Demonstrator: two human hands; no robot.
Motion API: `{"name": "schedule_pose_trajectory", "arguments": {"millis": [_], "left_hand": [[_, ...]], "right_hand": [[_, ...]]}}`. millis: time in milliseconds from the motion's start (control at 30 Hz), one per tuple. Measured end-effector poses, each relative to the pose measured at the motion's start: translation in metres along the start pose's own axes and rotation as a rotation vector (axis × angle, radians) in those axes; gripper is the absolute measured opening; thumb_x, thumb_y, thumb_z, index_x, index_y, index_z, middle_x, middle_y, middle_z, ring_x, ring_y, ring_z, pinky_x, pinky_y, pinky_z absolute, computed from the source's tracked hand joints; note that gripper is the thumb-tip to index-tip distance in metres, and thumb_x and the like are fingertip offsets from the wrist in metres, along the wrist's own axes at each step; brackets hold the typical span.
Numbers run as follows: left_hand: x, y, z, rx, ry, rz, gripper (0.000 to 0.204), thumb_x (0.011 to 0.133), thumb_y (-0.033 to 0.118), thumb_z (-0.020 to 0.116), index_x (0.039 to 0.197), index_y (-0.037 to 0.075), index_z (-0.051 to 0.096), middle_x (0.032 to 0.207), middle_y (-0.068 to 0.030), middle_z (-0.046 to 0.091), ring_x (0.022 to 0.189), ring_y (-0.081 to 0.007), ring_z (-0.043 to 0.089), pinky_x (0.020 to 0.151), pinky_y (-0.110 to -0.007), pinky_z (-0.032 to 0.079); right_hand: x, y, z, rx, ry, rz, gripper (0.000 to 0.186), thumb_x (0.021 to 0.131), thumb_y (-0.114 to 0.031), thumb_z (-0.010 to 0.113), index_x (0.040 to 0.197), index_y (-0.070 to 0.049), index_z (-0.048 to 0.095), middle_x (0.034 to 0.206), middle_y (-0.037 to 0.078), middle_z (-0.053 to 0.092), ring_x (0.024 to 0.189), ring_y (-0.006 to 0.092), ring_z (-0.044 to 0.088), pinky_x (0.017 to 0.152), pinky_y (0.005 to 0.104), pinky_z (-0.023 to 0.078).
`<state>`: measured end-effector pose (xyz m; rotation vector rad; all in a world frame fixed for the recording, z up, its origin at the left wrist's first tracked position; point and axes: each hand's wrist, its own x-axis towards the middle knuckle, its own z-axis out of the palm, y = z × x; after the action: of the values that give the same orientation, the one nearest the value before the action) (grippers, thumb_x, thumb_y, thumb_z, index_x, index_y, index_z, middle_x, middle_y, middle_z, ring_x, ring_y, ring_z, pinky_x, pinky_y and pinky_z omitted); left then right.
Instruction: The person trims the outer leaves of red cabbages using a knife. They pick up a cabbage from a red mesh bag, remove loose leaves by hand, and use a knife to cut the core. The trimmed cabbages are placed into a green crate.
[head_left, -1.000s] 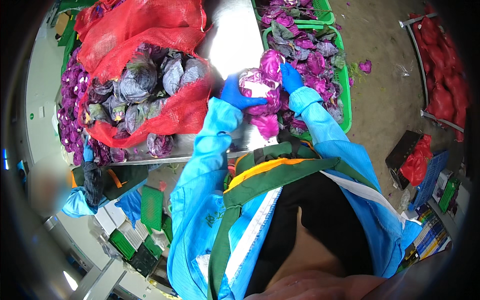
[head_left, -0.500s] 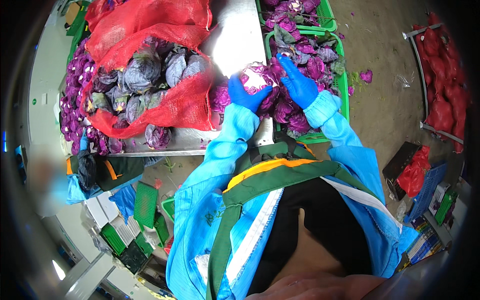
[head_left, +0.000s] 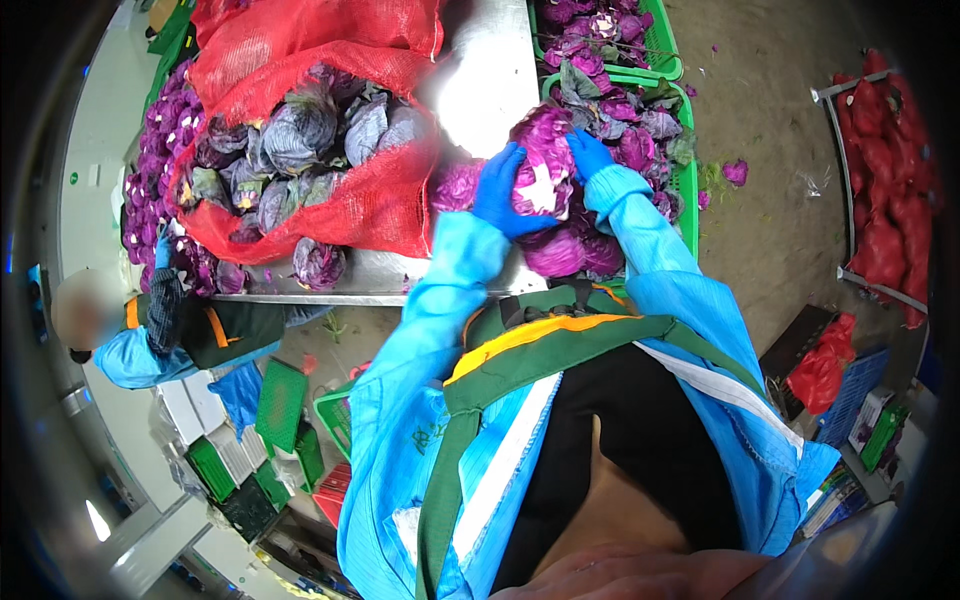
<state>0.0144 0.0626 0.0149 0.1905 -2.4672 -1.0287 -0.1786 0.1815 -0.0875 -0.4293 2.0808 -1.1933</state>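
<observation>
Over the metal table's edge a red cabbage [head_left: 546, 150] is held, its pale cut stem side turned toward me. My blue-gloved left hand [head_left: 502, 196] cups it from the left and below, fingers curled around it. Against its right side my blue-gloved right hand [head_left: 589, 154] presses with the fingertips. Another purple cabbage [head_left: 456, 188] lies on the table just left of my left hand. Below the held one, more purple heads or leaves [head_left: 570, 250] show between my forearms.
Dark cabbages fill an open red mesh sack [head_left: 385, 195] on the metal table [head_left: 375, 280]. Green crates [head_left: 688, 200] of purple leaves stand along its right side. At far left a co-worker's gloved hand [head_left: 163, 247] touches piled cabbages. Full red sacks [head_left: 880, 180] stand at right.
My right hand has come in from over the crate to the cabbage's right side. The cabbage has turned, its pale stem side now lower. The view has shifted slightly.
</observation>
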Motion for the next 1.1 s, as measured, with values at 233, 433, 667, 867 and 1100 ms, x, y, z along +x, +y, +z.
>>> {"name": "schedule_pose_trajectory", "arguments": {"millis": [233, 433, 667, 867, 1100], "left_hand": [[-0.030, -0.007, -0.011, -0.202, -0.134, -0.355, 0.128, 0.043, 0.031, 0.094, 0.144, 0.004, 0.021, 0.138, -0.0189, 0.038, 0.126, -0.0308, 0.040, 0.106, -0.042, 0.035], [-0.032, -0.013, 0.002, -0.311, -0.074, -0.515, 0.128, 0.041, 0.038, 0.094, 0.139, -0.003, 0.022, 0.131, -0.0216, 0.042, 0.120, -0.0310, 0.046, 0.102, -0.041, 0.040], [-0.030, -0.005, 0.005, -0.283, -0.073, -0.564, 0.127, 0.043, 0.038, 0.094, 0.141, -0.001, 0.023, 0.134, -0.0211, 0.043, 0.122, -0.0296, 0.046, 0.103, -0.040, 0.040], [-0.030, 0.009, -0.008, -0.229, -0.169, -0.326, 0.128, 0.041, 0.038, 0.094, 0.141, 0.000, 0.024, 0.136, -0.0196, 0.041, 0.126, -0.0301, 0.043, 0.105, -0.041, 0.037], [-0.021, 0.014, -0.015, -0.395, -0.157, -0.382, 0.127, 0.037, 0.040, 0.094, 0.139, -0.001, 0.031, 0.134, -0.0213, 0.042, 0.126, -0.0325, 0.043, 0.105, -0.043, 0.036]], "right_hand": [[-0.080, 0.023, -0.029, -0.308, 0.185, -0.079, 0.055, 0.096, -0.038, 0.045, 0.145, -0.021, 0.028, 0.100, 0.022, 0.065, 0.066, 0.0369, 0.063, 0.051, 0.0394, 0.049], [-0.140, -0.080, -0.041, -0.447, -0.065, -0.658, 0.060, 0.095, -0.026, 0.048, 0.148, -0.024, 0.021, 0.148, 0.019, 0.029, 0.099, 0.0345, 0.063, 0.073, 0.0384, 0.053], [-0.108, -0.072, -0.014, -0.409, -0.198, -0.517, 0.055, 0.095, -0.042, 0.044, 0.145, -0.022, 0.029, 0.131, 0.018, 0.051, 0.099, 0.0390, 0.060, 0.078, 0.0461, 0.050], [-0.082, -0.082, -0.034, -0.219, -0.092, -0.318, 0.049, 0.098, -0.036, 0.042, 0.142, -0.015, 0.035, 0.126, 0.024, 0.053, 0.109, 0.0352, 0.058, 0.089, 0.0385, 0.047], [-0.142, -0.067, -0.029, -0.379, -0.035, -0.665, 0.062, 0.095, -0.027, 0.052, 0.147, -0.012, 0.023, 0.132, 0.018, 0.052, 0.120, 0.0332, 0.052, 0.096, 0.0356, 0.044]]}}
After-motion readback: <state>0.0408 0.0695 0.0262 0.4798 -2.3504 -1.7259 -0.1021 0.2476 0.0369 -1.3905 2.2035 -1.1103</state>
